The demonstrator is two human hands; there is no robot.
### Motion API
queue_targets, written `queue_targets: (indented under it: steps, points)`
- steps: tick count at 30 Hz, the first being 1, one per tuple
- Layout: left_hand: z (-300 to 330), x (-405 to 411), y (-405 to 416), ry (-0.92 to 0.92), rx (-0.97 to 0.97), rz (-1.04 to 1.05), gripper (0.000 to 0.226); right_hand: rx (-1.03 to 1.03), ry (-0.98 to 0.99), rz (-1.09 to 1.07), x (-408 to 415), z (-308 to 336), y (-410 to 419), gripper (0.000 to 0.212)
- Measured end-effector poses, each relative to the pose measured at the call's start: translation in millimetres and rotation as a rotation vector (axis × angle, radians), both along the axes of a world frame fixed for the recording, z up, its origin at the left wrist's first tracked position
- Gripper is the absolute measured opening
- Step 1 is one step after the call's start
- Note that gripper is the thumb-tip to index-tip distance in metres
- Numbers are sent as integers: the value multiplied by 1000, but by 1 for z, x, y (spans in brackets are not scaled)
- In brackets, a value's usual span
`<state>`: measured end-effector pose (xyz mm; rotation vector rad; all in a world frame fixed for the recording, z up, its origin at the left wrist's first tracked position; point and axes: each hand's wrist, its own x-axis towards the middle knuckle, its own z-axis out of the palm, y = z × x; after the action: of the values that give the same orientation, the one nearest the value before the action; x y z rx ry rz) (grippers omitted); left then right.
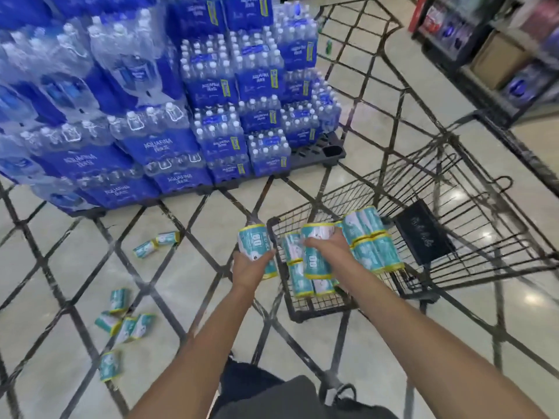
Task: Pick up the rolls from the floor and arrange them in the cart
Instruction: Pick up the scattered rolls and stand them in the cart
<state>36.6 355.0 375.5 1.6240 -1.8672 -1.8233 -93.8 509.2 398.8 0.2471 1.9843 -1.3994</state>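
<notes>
Head view, looking down at a tiled floor [75, 261] with dark diagonal lines. Left hand [249, 263], at centre frame, has its grip closed around one teal roll [255, 247] with yellow bands, held just outside the near left corner of the cart [453, 189]. Right hand [325, 244], just right of centre, has its grip wrapped around a second roll [316, 258], held upright over the cart's near end. Other rolls already lie in the basket: a stacked group [373, 241] to the right of the right hand, and more [298, 279] below and beside it, lying side by side. Loose rolls are on the floor at lower left: two [155, 244] at middle left, a cluster [124, 316] lower down, and a single one [109, 365] nearest the bottom edge. A dark flap [423, 237] stands in the cart behind the stacked group. Packs of bottled water [145, 95] on a pallet fill the upper left of the frame. Shelving [496, 52] occupies the upper right. Motion blur softens fine detail.
</notes>
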Motion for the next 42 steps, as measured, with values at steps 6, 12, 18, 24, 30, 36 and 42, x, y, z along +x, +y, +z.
queue_targets:
  steps: [6,12,18,24,30,36,42]
  points:
    - [-24,-44,136,-45,47,-52,69,11,-38,-69,-53,-59,163,130]
    - [-37,-72,196,-120,68,-108,67,63,-88,-107,-77,-54,207,98]
    - [-102,-121,183,-184,87,-43,126,157,-128,-14,-114,-87,183,105]
    - [-130,-183,159,-295,63,-26,109,275,-133,90,-162,-137,139,116]
    - [-205,-233,122,-378,50,0,106,391,-60,228,-216,-210,69,118]
    - [-284,-271,90,-506,-17,-50,123,505,43,388,-251,-294,13,112]
    - [-311,-293,94,-590,-120,-164,119,605,130,403,-252,-325,4,97]
